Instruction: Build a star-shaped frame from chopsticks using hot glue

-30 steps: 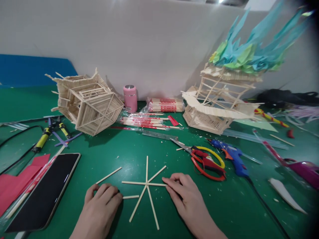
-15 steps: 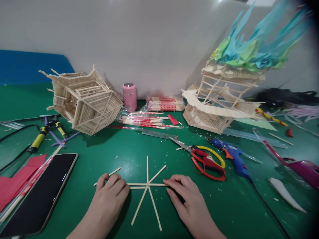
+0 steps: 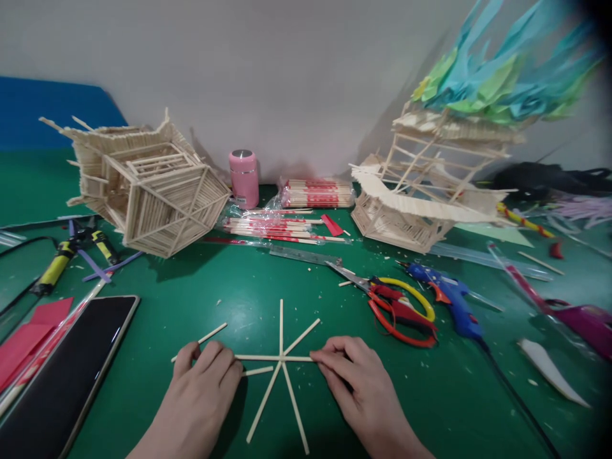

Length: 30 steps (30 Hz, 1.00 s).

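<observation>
Thin wooden sticks lie flat on the green table, radiating from one centre as a star (image 3: 281,341). My right hand (image 3: 361,382) pinches the outer end of the star's right-hand stick between thumb and fingers. At the left, my left hand (image 3: 208,389) rests with curled fingers over the outer end of the left-hand stick; its fingertips are partly hidden. A short loose stick (image 3: 258,371) pokes out from under this hand, below the star's left arm. Another loose stick (image 3: 213,333) lies slanted behind the left knuckles.
Scissors (image 3: 401,312) and a blue glue gun (image 3: 444,296) lie to the right, a phone (image 3: 81,370) to the left. Behind stand two stick-built models (image 3: 176,204) (image 3: 406,217), a pink flask (image 3: 243,180) and packs of chopsticks (image 3: 318,193).
The short loose stick by my left hand has tilted and come away from the star's left arm. Both hands stay at the star's sides, and the view has shifted slightly.
</observation>
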Available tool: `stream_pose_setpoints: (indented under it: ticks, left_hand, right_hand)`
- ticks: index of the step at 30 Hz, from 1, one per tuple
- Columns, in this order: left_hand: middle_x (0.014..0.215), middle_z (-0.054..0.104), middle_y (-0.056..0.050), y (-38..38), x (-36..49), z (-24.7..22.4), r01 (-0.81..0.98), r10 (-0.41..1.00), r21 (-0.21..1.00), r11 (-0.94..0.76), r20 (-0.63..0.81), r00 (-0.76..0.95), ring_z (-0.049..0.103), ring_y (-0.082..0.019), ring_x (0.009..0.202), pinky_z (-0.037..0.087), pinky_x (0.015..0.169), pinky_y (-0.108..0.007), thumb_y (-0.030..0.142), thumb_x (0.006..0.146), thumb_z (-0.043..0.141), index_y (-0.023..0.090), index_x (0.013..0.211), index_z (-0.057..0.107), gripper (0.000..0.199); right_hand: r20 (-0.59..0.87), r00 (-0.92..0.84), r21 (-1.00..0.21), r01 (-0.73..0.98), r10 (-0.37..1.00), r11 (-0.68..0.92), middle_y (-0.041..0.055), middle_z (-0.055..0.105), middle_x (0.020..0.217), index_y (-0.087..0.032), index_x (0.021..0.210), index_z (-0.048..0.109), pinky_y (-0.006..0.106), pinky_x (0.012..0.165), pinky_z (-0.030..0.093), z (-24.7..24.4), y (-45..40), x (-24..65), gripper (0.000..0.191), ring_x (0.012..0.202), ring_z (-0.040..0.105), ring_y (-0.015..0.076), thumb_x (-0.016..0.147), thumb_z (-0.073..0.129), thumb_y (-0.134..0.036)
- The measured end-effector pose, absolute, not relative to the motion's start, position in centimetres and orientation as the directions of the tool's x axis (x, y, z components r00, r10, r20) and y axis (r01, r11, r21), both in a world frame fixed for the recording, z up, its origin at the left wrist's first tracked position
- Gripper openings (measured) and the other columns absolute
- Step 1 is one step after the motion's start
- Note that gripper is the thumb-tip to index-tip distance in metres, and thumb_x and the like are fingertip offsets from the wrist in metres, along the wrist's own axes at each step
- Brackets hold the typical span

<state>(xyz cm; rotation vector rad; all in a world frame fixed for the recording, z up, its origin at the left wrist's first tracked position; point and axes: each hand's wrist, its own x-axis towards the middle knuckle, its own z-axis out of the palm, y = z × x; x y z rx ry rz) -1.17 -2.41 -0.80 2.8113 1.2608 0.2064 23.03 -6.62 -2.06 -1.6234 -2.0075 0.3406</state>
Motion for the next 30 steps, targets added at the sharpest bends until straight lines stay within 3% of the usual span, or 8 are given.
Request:
stream_pose_setpoints:
  ticks: [3,6,9,16,25,30]
  left_hand:
    - [0.076,0.057,0.000,-1.9,-1.8,-0.3,0.707,0.716,0.111,-0.698,0.126,0.687,0.048,-0.018,0.077,0.024,0.079,-0.038,0.013,0.082,0.039,0.022,0.084,0.057,0.020]
    - [0.077,0.059,0.000,-1.0,-1.6,0.4,0.675,0.671,0.034,-0.737,0.158,0.725,0.048,-0.018,0.078,0.024,0.078,-0.037,0.012,0.082,0.038,0.023,0.086,0.057,0.023]
    - [0.068,0.057,-0.002,0.0,-0.6,0.6,0.702,0.675,-0.029,-0.712,0.250,0.694,0.047,-0.020,0.072,0.026,0.075,-0.040,0.008,0.082,0.031,0.020,0.072,0.058,0.031]
    - [0.063,0.054,-0.002,1.5,0.6,-0.7,0.645,0.626,-0.012,-0.764,0.229,0.746,0.043,-0.019,0.068,0.027,0.075,-0.040,0.004,0.073,0.035,0.021,0.063,0.056,0.028]
    - [0.063,0.053,-0.001,2.4,0.8,-0.1,0.585,0.589,0.068,-0.808,0.071,0.805,0.043,-0.019,0.066,0.025,0.071,-0.038,0.007,0.076,0.037,0.021,0.059,0.052,0.026]
    - [0.063,0.053,0.000,2.0,0.4,0.2,0.600,0.623,0.255,-0.759,0.014,0.782,0.045,-0.015,0.060,0.028,0.064,-0.032,0.011,0.083,0.030,0.021,0.063,0.057,0.034]
  right_hand:
    - [0.241,-0.135,-0.503,0.830,0.961,0.243,0.0056,0.058,0.083,-0.023,0.091,0.063,0.029,0.058,0.040,-2.1,-6.6,23.0,0.022,0.074,0.053,0.0181,0.083,0.044,-0.015]
    - [0.234,-0.130,-0.496,0.836,0.963,0.234,0.0056,0.058,0.083,-0.023,0.091,0.064,0.029,0.058,0.040,-2.2,-6.6,23.0,0.023,0.074,0.053,0.0180,0.083,0.044,-0.016]
    - [0.237,-0.128,-0.492,0.839,0.963,0.232,0.0055,0.058,0.083,-0.023,0.091,0.064,0.029,0.058,0.040,-2.2,-6.6,23.0,0.023,0.074,0.053,0.0184,0.082,0.044,-0.015]
    - [0.235,-0.122,-0.501,0.835,0.964,0.228,0.0055,0.059,0.082,-0.024,0.090,0.064,0.029,0.057,0.040,-1.9,-6.5,22.9,0.024,0.072,0.053,0.0178,0.083,0.043,-0.016]
    - [0.245,-0.117,-0.498,0.837,0.962,0.229,0.0046,0.059,0.081,-0.024,0.088,0.065,0.029,0.057,0.039,-2.0,-6.5,23.0,0.022,0.072,0.053,0.0173,0.080,0.047,-0.015]
    - [0.266,-0.111,-0.487,0.841,0.957,0.233,0.0042,0.059,0.081,-0.024,0.088,0.065,0.028,0.056,0.039,-2.1,-6.4,23.0,0.022,0.071,0.054,0.0166,0.081,0.046,-0.015]
